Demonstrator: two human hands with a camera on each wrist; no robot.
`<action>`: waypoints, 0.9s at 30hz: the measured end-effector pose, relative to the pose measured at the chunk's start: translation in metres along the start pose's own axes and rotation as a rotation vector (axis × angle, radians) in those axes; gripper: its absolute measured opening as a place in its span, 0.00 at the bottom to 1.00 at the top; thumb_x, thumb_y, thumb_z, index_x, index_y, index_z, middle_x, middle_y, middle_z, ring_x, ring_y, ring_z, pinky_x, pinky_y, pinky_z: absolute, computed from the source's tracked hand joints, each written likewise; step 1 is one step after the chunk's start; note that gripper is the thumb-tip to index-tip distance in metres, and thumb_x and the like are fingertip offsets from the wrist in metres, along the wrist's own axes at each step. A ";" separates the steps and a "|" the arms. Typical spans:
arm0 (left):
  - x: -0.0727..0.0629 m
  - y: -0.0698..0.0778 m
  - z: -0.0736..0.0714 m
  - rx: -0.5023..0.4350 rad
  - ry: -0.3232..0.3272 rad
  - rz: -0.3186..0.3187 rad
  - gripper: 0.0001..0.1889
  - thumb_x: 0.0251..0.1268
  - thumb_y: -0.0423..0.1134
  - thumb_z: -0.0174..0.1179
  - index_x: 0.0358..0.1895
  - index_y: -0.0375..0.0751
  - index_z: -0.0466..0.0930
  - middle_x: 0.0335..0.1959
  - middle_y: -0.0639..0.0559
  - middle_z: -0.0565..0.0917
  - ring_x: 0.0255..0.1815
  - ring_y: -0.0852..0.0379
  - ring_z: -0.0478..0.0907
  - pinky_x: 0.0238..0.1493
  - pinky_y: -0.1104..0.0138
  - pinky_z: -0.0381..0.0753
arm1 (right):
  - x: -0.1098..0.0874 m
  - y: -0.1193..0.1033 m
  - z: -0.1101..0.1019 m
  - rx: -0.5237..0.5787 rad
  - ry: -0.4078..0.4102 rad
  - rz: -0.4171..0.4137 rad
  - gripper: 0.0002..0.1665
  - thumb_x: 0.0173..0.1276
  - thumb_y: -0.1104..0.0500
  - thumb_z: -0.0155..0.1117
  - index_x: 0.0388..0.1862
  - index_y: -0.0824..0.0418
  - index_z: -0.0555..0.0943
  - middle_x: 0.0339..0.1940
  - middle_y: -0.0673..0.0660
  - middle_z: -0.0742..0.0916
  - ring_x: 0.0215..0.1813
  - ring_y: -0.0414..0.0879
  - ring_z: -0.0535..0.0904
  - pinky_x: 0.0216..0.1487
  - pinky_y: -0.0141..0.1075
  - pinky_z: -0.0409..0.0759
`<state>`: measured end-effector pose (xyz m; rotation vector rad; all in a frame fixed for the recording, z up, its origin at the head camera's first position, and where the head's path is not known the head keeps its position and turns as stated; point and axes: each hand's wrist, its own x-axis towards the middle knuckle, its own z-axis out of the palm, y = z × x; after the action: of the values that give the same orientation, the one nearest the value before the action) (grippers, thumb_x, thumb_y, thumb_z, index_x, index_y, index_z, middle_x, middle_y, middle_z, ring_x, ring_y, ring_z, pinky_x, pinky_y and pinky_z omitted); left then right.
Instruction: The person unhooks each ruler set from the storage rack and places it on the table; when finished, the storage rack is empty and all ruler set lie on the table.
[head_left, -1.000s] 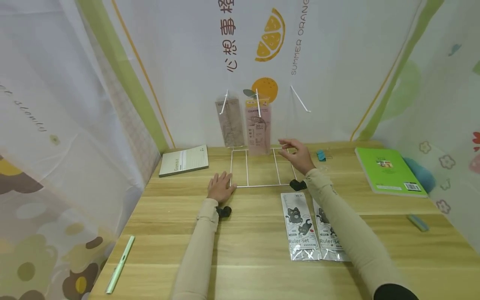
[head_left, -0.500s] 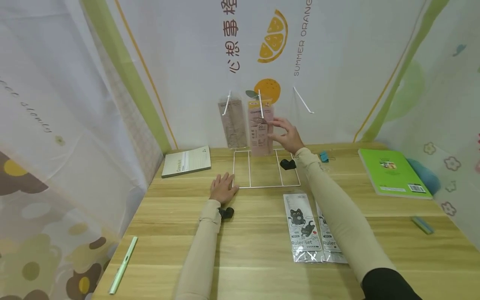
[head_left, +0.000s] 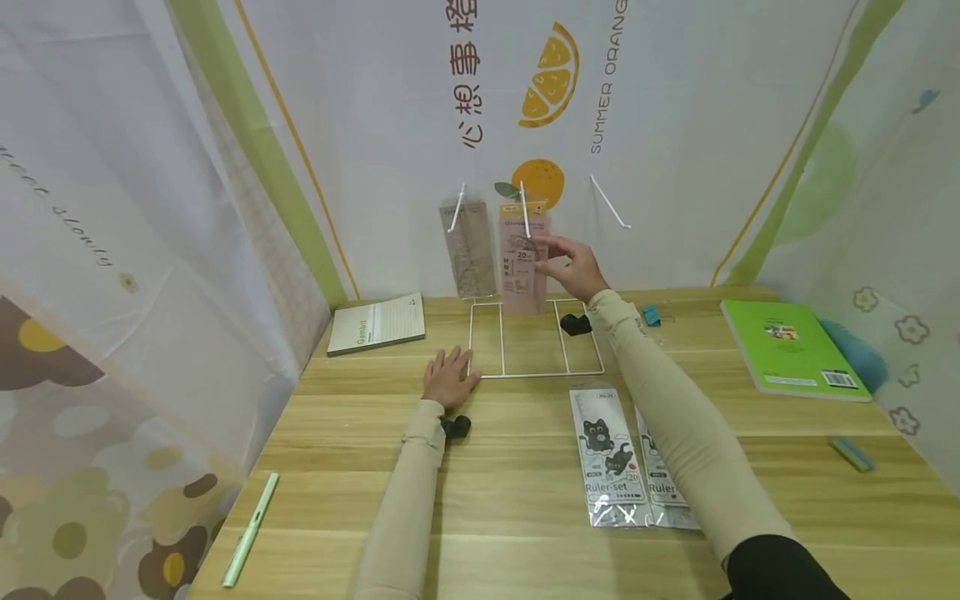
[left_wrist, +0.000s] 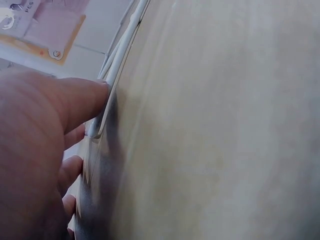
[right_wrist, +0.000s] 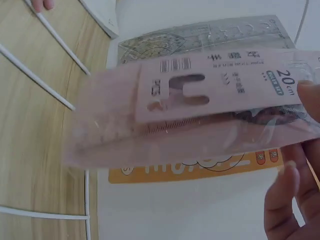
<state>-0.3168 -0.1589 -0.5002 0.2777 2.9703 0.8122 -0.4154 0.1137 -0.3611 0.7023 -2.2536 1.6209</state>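
A pink packaged ruler set hangs on the middle white hook. My right hand pinches its right edge; in the right wrist view the thumb lies on the front and fingers reach behind the pack. To the left, a grey packaged ruler set hangs on another hook. My left hand lies on the table, fingers spread, touching the left front corner of the white wire base. In the left wrist view its thumb presses against the wire.
Two black-cat ruler sets lie in front, one partly under the right forearm. A third hook stands right. Around them are a notepad, green pen, blue binder clip, green book and eraser-like block.
My right hand has moved left from beside the pink ruler set and has taken hold of its right edge. The left hand stays at the wire base. The head view has shifted slightly.
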 end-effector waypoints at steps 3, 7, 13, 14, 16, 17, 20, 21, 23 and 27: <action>-0.002 0.000 -0.001 -0.023 0.005 0.010 0.30 0.79 0.51 0.48 0.78 0.42 0.61 0.81 0.39 0.55 0.82 0.34 0.40 0.80 0.42 0.37 | -0.003 -0.003 0.001 -0.015 0.001 -0.009 0.28 0.66 0.69 0.69 0.65 0.63 0.79 0.52 0.69 0.86 0.51 0.56 0.80 0.57 0.51 0.76; -0.004 -0.001 -0.002 -0.067 0.019 0.034 0.32 0.79 0.55 0.47 0.78 0.43 0.61 0.81 0.38 0.55 0.82 0.34 0.39 0.79 0.42 0.35 | -0.012 -0.020 0.002 -0.014 0.005 -0.045 0.27 0.66 0.72 0.67 0.65 0.67 0.78 0.48 0.74 0.86 0.46 0.56 0.79 0.49 0.47 0.76; 0.000 -0.002 0.001 -0.029 0.007 0.005 0.31 0.79 0.52 0.48 0.78 0.43 0.60 0.82 0.40 0.54 0.83 0.35 0.39 0.80 0.42 0.35 | -0.032 -0.042 0.000 -0.015 0.011 -0.088 0.25 0.65 0.74 0.66 0.62 0.72 0.78 0.44 0.75 0.86 0.43 0.58 0.80 0.39 0.36 0.75; 0.001 -0.002 0.001 -0.021 0.008 0.002 0.30 0.79 0.51 0.48 0.78 0.43 0.60 0.81 0.40 0.54 0.83 0.35 0.39 0.80 0.42 0.36 | -0.035 -0.044 0.000 -0.009 0.009 -0.097 0.25 0.65 0.74 0.66 0.62 0.72 0.78 0.44 0.75 0.86 0.43 0.57 0.80 0.39 0.36 0.75; 0.001 0.000 0.001 -0.005 0.005 -0.005 0.30 0.79 0.51 0.48 0.78 0.43 0.60 0.81 0.40 0.54 0.83 0.35 0.40 0.80 0.42 0.37 | -0.040 -0.044 0.000 -0.002 0.002 -0.105 0.25 0.65 0.74 0.66 0.62 0.73 0.78 0.43 0.75 0.86 0.42 0.55 0.80 0.38 0.34 0.75; 0.000 0.001 0.001 -0.001 0.004 -0.006 0.30 0.79 0.51 0.48 0.78 0.43 0.61 0.81 0.40 0.54 0.82 0.35 0.40 0.79 0.42 0.38 | -0.043 -0.045 -0.001 0.009 -0.003 -0.110 0.25 0.65 0.74 0.66 0.62 0.73 0.77 0.42 0.75 0.86 0.41 0.53 0.80 0.37 0.33 0.74; -0.002 0.003 -0.001 -0.004 0.002 -0.002 0.30 0.79 0.51 0.48 0.78 0.43 0.61 0.81 0.40 0.54 0.82 0.35 0.40 0.80 0.42 0.38 | -0.054 -0.048 -0.002 0.037 -0.018 -0.122 0.25 0.65 0.75 0.66 0.62 0.75 0.77 0.39 0.76 0.86 0.39 0.47 0.79 0.33 0.29 0.74; -0.003 0.004 -0.002 -0.003 0.000 -0.003 0.30 0.79 0.51 0.48 0.78 0.43 0.61 0.81 0.40 0.54 0.82 0.35 0.41 0.80 0.42 0.38 | -0.058 -0.050 -0.002 0.042 -0.022 -0.124 0.25 0.65 0.75 0.66 0.61 0.75 0.77 0.39 0.76 0.85 0.38 0.46 0.78 0.31 0.27 0.73; -0.003 0.005 -0.002 -0.005 0.003 0.000 0.30 0.79 0.51 0.48 0.78 0.42 0.61 0.81 0.39 0.55 0.82 0.34 0.41 0.80 0.42 0.38 | -0.065 -0.051 -0.003 0.064 -0.029 -0.135 0.25 0.64 0.76 0.66 0.61 0.77 0.76 0.38 0.76 0.85 0.37 0.44 0.77 0.29 0.26 0.72; -0.004 0.005 -0.002 -0.008 0.014 0.003 0.30 0.79 0.50 0.49 0.77 0.41 0.62 0.81 0.38 0.56 0.82 0.34 0.42 0.79 0.42 0.39 | -0.076 -0.045 -0.003 0.096 -0.040 -0.160 0.25 0.64 0.77 0.65 0.61 0.78 0.76 0.38 0.76 0.84 0.38 0.42 0.78 0.30 0.24 0.75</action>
<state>-0.3125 -0.1568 -0.4957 0.2771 2.9798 0.8291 -0.3277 0.1215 -0.3607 0.9227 -2.0975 1.6593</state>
